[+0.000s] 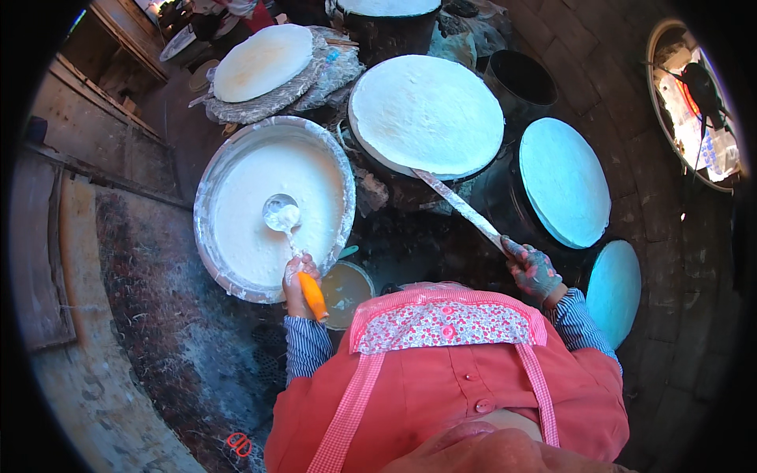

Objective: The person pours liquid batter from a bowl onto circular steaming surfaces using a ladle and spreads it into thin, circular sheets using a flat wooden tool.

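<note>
My left hand is closed around the shaft of a metal ladle, its orange handle sticking out toward me. The ladle's bowl, with some white batter in it, hangs over or rests in the batter of a wide, smeared basin. A long flat stick, coated with white, is gripped in my right hand, which looks gloved or smeared. Its far tip meets the near edge of a round white batter sheet on a dark drum-like griddle.
A bucket of cloudy liquid stands beside the basin. More white-covered round griddles curve along my right. At the back left, a pale round flatbread lies on a woven mat. A dark open drum sits behind.
</note>
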The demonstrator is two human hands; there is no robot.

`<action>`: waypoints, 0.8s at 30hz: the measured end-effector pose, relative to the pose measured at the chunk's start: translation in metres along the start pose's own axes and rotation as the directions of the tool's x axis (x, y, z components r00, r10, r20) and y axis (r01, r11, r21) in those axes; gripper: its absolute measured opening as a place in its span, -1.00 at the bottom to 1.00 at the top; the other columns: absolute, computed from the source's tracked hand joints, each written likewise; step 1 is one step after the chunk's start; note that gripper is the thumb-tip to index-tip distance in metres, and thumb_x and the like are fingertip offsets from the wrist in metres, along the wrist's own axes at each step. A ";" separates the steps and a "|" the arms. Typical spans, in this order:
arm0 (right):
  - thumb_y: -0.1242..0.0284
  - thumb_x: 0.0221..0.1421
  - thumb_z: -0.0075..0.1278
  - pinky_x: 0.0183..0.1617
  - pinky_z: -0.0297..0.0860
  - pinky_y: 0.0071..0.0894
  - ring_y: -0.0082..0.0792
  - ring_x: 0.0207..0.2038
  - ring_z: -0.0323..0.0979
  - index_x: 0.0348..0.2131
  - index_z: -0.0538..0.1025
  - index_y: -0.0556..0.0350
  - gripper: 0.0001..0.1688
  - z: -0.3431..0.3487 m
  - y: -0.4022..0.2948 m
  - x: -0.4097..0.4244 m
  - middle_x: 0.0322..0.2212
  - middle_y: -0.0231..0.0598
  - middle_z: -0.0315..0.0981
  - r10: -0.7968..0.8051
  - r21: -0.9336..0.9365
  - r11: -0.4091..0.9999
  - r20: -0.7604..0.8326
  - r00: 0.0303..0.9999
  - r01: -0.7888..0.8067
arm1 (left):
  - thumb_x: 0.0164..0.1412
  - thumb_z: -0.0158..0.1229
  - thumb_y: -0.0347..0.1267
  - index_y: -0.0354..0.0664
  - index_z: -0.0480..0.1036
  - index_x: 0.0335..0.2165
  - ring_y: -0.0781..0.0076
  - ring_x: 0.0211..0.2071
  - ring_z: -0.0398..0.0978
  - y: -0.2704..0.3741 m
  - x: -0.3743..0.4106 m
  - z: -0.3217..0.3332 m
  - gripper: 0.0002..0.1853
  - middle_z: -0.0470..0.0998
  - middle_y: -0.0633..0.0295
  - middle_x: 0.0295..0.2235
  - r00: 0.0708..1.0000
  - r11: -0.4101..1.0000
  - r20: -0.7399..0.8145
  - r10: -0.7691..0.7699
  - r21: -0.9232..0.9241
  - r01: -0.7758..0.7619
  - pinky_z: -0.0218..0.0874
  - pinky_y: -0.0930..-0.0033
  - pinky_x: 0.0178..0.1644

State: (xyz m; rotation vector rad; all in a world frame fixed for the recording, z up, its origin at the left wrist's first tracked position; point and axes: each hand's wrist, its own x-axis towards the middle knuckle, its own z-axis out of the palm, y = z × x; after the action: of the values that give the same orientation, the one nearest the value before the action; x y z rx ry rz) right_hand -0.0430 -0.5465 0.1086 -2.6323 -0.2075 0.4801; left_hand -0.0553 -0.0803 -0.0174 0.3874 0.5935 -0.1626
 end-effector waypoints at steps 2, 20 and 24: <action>0.44 -0.02 -0.11 -0.12 0.29 -0.19 0.00 -0.19 0.34 0.04 0.26 -0.21 -0.43 0.004 -0.015 0.014 -0.25 -0.04 0.33 -0.004 0.028 1.000 0.013 1.000 0.003 | 0.09 -0.05 -0.21 -0.04 0.26 -0.48 0.59 -0.68 0.22 0.002 0.007 -0.017 -0.82 0.21 0.43 -0.70 1.000 0.999 -0.005 -0.026 0.046 0.026 0.07 0.60 -0.62; 0.42 0.04 -0.20 -0.03 0.24 -0.26 -0.10 -0.12 0.33 0.08 0.22 -0.15 -0.45 -0.004 0.062 0.063 -0.22 -0.05 0.37 0.176 0.072 0.983 -0.078 0.981 -0.170 | 0.08 -0.03 -0.20 -0.04 0.23 -0.49 0.62 -0.67 0.19 -0.006 -0.003 0.004 -0.81 0.21 0.44 -0.69 0.997 0.998 -0.065 0.028 0.052 -0.025 0.05 0.62 -0.61; 0.45 0.04 -0.16 -0.12 0.27 -0.31 -0.14 -0.23 0.37 0.09 0.22 -0.17 -0.42 -0.039 0.134 0.006 -0.32 -0.08 0.40 0.280 -0.052 0.952 -0.248 0.927 -0.302 | 0.09 -0.03 -0.22 -0.06 0.23 -0.48 0.60 -0.68 0.19 -0.006 0.002 0.002 -0.82 0.21 0.42 -0.70 0.999 1.000 -0.035 0.003 -0.018 -0.003 0.07 0.63 -0.60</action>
State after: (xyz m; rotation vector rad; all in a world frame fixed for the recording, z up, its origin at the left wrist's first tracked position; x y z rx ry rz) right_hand -0.0144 -0.6801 0.0774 -2.7925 0.2489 0.2472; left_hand -0.0540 -0.0868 -0.0192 0.3743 0.6284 -0.1479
